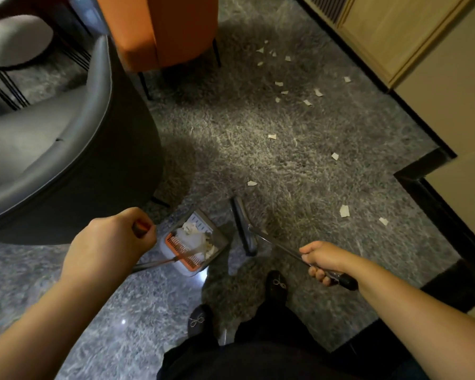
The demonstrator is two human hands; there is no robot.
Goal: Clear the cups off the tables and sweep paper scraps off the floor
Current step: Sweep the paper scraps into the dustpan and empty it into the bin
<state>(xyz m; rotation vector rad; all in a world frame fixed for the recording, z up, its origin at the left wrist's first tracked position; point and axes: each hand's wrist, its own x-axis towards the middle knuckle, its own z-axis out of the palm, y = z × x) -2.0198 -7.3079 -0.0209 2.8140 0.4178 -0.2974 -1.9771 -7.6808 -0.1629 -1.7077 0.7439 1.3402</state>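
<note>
My left hand [113, 237] grips the orange-tipped handle of a grey dustpan [220, 237], which stands on the floor in front of my feet. White paper scraps lie inside the dustpan behind its orange comb. My right hand [322, 260] grips the black handle of a broom whose dark head [243, 226] rests on the floor just right of the dustpan. Several white paper scraps [344, 211] lie scattered over the grey marbled floor ahead and to the right, as far as the orange chair.
A grey round armchair [74, 149] stands close on the left. An orange chair [162, 31] with thin black legs stands ahead. A beige wall with a black skirting [422, 185] runs along the right. A round table top [14, 39] shows at the top left.
</note>
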